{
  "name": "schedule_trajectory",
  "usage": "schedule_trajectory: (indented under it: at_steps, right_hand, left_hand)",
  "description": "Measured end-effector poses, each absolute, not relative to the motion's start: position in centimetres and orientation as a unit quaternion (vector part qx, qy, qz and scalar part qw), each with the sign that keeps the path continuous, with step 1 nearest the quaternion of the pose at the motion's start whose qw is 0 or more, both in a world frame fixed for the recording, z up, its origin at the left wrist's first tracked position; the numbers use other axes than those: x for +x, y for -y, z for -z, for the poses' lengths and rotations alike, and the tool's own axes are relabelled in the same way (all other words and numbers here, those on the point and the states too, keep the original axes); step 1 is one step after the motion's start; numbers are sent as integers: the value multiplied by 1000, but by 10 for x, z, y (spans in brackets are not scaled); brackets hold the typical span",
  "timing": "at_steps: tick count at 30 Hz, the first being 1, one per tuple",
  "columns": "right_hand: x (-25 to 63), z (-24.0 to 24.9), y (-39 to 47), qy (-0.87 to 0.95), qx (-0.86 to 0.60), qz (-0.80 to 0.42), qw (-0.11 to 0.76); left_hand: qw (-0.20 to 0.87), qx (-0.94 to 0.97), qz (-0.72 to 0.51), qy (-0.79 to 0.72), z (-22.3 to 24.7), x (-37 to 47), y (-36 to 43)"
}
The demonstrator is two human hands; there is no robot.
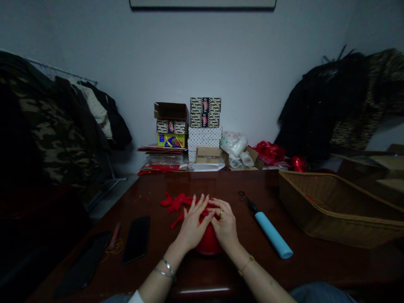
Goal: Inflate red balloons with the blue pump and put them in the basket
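A rounded, inflated red balloon sits under both my hands at the near middle of the table. My left hand lies over its upper left side, fingers long and thumb drawn in toward the other thumb. From the right, my right hand grips the balloon's top with bent fingers. The thumbs meet above the balloon; its neck is mostly hidden behind them. Several limp red balloons are heaped just beyond my left hand. To the right lies a light blue hand pump with a black nozzle.
A wicker basket stands at the table's right. On the left are a black phone, a dark flat pouch and a reddish stick with yellowish bands. Stacked boxes rise beyond the far edge of the dark table.
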State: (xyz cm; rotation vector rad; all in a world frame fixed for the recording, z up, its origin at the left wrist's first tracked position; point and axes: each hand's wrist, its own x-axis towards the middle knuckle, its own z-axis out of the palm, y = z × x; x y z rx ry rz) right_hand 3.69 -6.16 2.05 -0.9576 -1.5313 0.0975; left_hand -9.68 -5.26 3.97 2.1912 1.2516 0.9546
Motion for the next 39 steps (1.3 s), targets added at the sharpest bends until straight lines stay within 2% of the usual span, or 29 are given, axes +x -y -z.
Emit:
schedule_trajectory:
  at_steps: [8, 14, 27, 30, 35, 39]
  right_hand:
    - [39, -26, 65, 683, -395, -59, 612]
    - [45, -26, 65, 670, -387, -97, 626]
    - [54, -32, 64, 623, -438, -167, 626]
    - [60, -35, 71, 682, -455, -150, 553]
    - [67, -30, 81, 783, -543, 12, 302]
    - [69, -30, 83, 792, -547, 110, 246]
  left_hand:
    - [306, 745, -420, -418, -29, -94, 47]
    - [371, 727, -421, -395, -30, -95, 42]
    - [377, 719, -425, -400, -34, -100, 39]
    - [371, 727, -420, -398, -35, -103, 37]
    - [307, 748, -418, -415, -43, -108, 42]
    - [243, 780, -404, -412, -50, -110, 47]
